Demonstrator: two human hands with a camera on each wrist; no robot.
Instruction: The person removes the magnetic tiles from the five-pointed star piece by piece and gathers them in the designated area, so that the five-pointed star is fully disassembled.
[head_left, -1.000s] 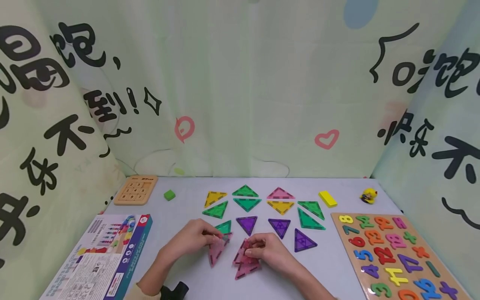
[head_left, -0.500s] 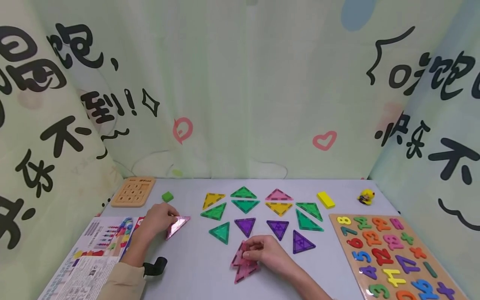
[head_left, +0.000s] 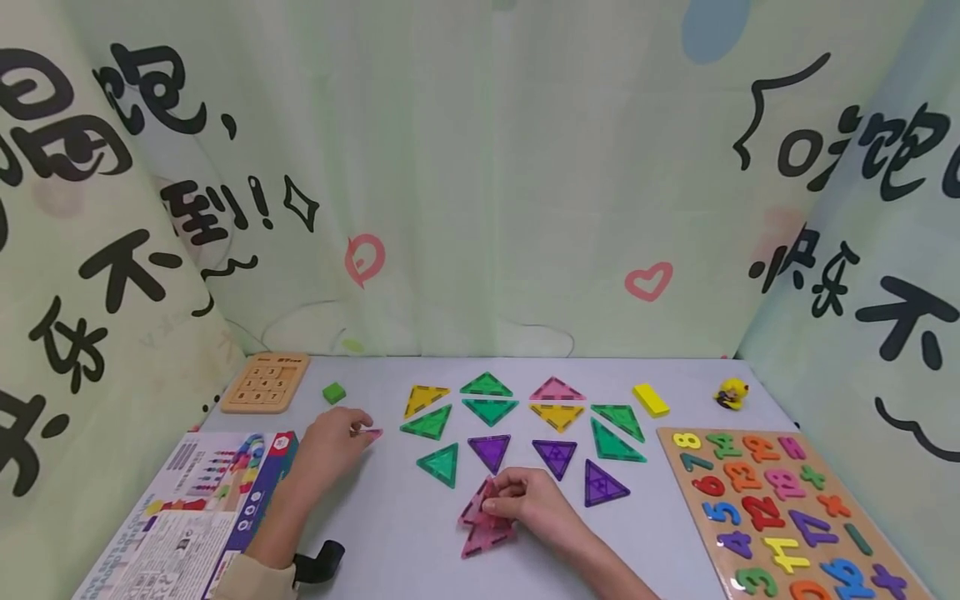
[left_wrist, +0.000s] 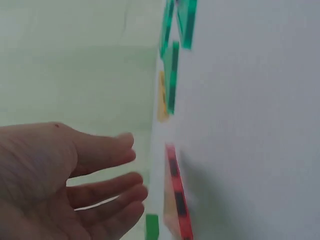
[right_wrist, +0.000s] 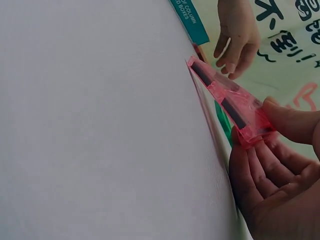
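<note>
My left hand (head_left: pixel 333 442) is above the left side of the table, its fingers extended and apart from a pink triangular magnetic tile (left_wrist: pixel 179 200) lying just beyond them. Most of that tile is hidden by the hand in the head view. My right hand (head_left: pixel 536 504) pinches pink triangular magnetic tiles (head_left: pixel 483 527) between thumb and fingers, near the front middle of the table. They overlap, so I cannot tell how many there are. Just behind lie a purple triangle tile (head_left: pixel 489 452) and a green triangle tile (head_left: pixel 439 464).
Several more green, yellow, purple and pink tiles lie in the middle. A printed box (head_left: pixel 187 517) and a wooden number board (head_left: pixel 267 383) are on the left. A green block (head_left: pixel 333 393), yellow block (head_left: pixel 650 400), small yellow figure (head_left: pixel 731 393) and number puzzle board (head_left: pixel 757 458) surround them.
My left hand carried one pink tile from the middle to the left, near the green block, and let it go. My right hand stays almost in place with its pink tiles.
</note>
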